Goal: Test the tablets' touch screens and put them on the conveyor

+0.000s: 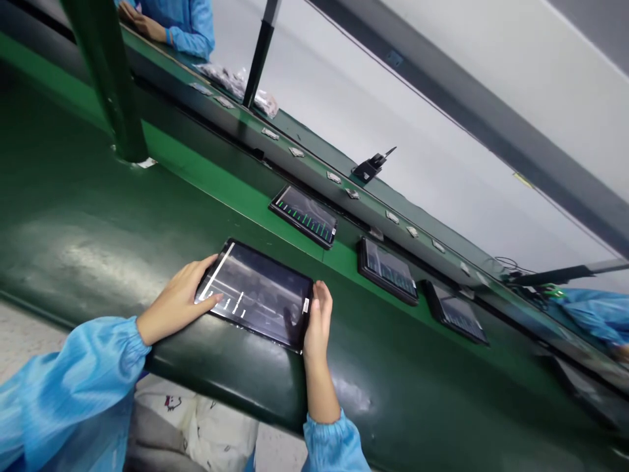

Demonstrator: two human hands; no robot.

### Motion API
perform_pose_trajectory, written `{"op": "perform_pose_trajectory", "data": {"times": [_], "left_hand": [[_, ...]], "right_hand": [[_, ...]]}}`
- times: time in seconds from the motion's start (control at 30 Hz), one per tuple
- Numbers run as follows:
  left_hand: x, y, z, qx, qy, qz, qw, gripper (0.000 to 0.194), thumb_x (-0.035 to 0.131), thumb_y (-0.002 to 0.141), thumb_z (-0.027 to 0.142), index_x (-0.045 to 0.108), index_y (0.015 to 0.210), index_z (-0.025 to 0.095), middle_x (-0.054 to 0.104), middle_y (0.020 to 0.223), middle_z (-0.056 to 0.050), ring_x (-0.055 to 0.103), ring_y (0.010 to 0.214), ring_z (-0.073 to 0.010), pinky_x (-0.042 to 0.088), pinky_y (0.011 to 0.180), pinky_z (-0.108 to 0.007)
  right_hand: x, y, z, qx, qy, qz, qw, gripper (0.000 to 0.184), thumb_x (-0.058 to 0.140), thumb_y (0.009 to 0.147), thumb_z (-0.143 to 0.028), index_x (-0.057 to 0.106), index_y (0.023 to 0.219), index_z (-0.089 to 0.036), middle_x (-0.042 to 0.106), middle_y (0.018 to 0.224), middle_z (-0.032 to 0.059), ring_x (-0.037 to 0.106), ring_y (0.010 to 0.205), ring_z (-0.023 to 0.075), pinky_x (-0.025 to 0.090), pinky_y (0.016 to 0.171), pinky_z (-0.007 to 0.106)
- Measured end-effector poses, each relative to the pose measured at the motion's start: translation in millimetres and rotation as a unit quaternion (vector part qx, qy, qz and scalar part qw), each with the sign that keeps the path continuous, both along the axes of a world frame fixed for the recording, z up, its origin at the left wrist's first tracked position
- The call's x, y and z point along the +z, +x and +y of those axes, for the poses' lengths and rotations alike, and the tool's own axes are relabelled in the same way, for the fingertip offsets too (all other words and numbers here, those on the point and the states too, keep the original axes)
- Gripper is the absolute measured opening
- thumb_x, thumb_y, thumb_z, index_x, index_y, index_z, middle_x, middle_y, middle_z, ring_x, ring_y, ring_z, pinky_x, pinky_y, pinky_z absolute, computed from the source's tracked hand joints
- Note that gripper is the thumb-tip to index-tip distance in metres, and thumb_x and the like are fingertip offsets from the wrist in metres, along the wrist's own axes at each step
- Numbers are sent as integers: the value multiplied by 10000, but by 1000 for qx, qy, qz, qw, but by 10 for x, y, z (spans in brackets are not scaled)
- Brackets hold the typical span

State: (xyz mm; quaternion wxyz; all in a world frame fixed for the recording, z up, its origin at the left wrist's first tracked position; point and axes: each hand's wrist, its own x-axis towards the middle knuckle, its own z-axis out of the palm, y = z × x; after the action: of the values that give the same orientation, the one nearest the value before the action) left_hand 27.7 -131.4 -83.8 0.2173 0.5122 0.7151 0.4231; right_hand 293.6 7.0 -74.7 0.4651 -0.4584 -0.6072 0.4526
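Note:
A black tablet [265,288] lies between my two hands over the green bench, its dark screen showing a few lines of white text and a small white label near its right edge. My left hand [181,295] grips the left end, with the thumb on the screen and the fingers behind the edge. Against the opposite end, my right hand [318,321] holds the side with its fingers curled around it. The fingers underneath are hidden.
Several similar tablets, such as one with green marks [305,216] and another [388,270], lie on the green strip. Small pale parts [334,177] dot the raised conveyor line. A black stand-like object [371,169], a green post [111,85] and co-workers' blue sleeves [194,26] are beyond.

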Motion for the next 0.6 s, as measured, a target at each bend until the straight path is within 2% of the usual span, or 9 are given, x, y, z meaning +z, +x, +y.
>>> {"op": "perform_pose_trajectory", "data": {"times": [0.13,0.2,0.4,0.6], "left_hand": [[33,-32,-12,35,-19,-121,992,632,452,931,579,365,1471,263,565,1393,-99,515,1312,-299,388,1125,-489],[23,-49,-21,34,-20,-140,989,609,442,938,576,386,1458,265,566,1400,-96,501,1330,-295,363,1144,-494],[-25,-53,-26,10,-2,-123,992,588,486,934,535,404,1436,239,513,1452,-101,460,1365,-287,336,1169,-484],[11,-60,-2,8,3,-88,996,558,485,941,499,412,1421,226,533,1421,-108,490,1335,-283,380,1139,-470]], "right_hand": [[-30,50,20,-29,-18,7,999,542,482,933,-557,478,1375,-242,429,1532,102,398,1435,256,269,1202,479],[-25,76,30,-51,-32,6,998,548,483,926,-572,480,1367,-247,420,1535,103,419,1421,264,310,1180,470],[45,185,-44,-57,-79,2,995,565,538,892,-598,510,1315,-225,471,1491,140,539,1325,291,409,1111,472],[71,269,-176,-48,-110,13,993,576,593,881,-553,507,1335,-209,550,1431,162,550,1318,287,391,1130,493]]}}
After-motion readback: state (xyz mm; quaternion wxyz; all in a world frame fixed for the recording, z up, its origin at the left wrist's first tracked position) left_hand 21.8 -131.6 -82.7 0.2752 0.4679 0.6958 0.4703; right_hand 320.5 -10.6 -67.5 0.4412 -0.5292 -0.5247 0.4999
